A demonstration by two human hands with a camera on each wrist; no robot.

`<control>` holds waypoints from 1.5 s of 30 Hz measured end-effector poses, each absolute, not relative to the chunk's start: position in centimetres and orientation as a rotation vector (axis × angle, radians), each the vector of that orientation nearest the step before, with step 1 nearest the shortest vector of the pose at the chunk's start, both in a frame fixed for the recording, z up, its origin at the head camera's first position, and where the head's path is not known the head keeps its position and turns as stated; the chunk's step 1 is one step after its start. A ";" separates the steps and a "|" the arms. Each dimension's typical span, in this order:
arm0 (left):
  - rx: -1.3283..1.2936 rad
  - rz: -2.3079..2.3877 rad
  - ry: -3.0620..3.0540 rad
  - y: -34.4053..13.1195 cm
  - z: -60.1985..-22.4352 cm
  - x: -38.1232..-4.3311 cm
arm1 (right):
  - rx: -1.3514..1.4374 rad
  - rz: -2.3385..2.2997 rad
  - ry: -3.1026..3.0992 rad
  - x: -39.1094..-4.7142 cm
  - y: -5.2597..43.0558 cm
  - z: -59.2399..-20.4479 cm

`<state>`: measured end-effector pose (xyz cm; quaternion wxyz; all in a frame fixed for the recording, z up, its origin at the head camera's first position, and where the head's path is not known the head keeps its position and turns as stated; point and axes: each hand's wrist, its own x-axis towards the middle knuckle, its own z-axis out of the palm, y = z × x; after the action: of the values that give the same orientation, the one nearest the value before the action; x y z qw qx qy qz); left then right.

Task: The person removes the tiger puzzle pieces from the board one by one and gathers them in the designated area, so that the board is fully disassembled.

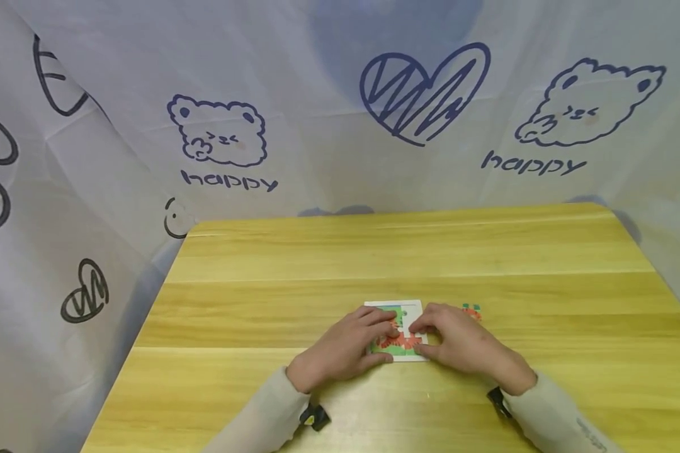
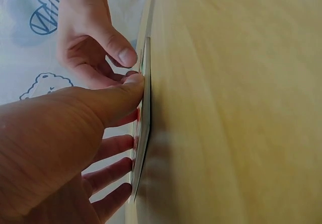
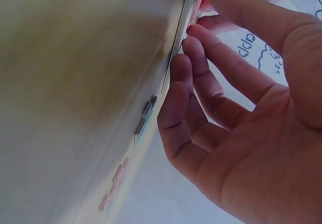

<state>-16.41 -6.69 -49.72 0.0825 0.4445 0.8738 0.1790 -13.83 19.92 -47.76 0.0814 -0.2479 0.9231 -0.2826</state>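
A jigsaw puzzle board [image 1: 395, 359] with a white border lies flat on the table, partly filled with green and orange pieces. My left hand [image 1: 348, 343] rests over its left side, fingers spread on the pieces and thumb at the near edge. In the left wrist view, the left hand [image 2: 65, 128] has fairly straight fingers touching the board's top. My right hand [image 1: 464, 340] reaches in from the right. Its thumb and index finger stand either side of an orange-and-green puzzle piece [image 1: 412, 343] at the lower right and pinch it. The right wrist view shows the other fingers of the right hand [image 3: 246, 108] bent beside the board.
Right of the board, partly behind the right hand, lies a loose orange-and-teal puzzle piece [image 1: 472, 312]. In the right wrist view, two loose pieces show edge-on, a nearer pinkish piece [image 3: 114, 186] and a darker-edged piece [image 3: 146, 116]. A printed cloth [image 1: 328, 145] hangs behind the wooden table [image 1: 272, 264].
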 end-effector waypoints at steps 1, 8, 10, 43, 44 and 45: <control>1.326 0.534 2.610 -6.7 -49.7 -16.4 | -0.731 -0.841 2.761 -13.8 19.8 -47.8; 1.331 0.542 2.611 -6.6 -49.3 -16.3 | -0.669 -0.877 2.742 -13.7 19.4 -47.7; 1.338 0.546 2.611 -6.6 -49.2 -16.3 | -0.660 -0.879 2.740 -13.6 19.3 -47.6; 1.356 0.505 2.613 -6.7 -49.6 -16.4 | -0.516 -1.234 2.794 -13.9 21.3 -46.9; 1.360 0.504 2.614 -6.7 -49.7 -16.5 | -0.508 -1.231 2.812 -13.9 21.6 -46.8; 1.368 0.503 2.617 -6.7 -49.7 -16.4 | -0.503 -1.229 2.825 -13.9 22.0 -46.8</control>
<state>-16.44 -6.69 -49.66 0.0731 0.4555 0.8713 0.1675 -13.89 21.98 -46.79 0.0102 -0.1611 0.9050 -0.3936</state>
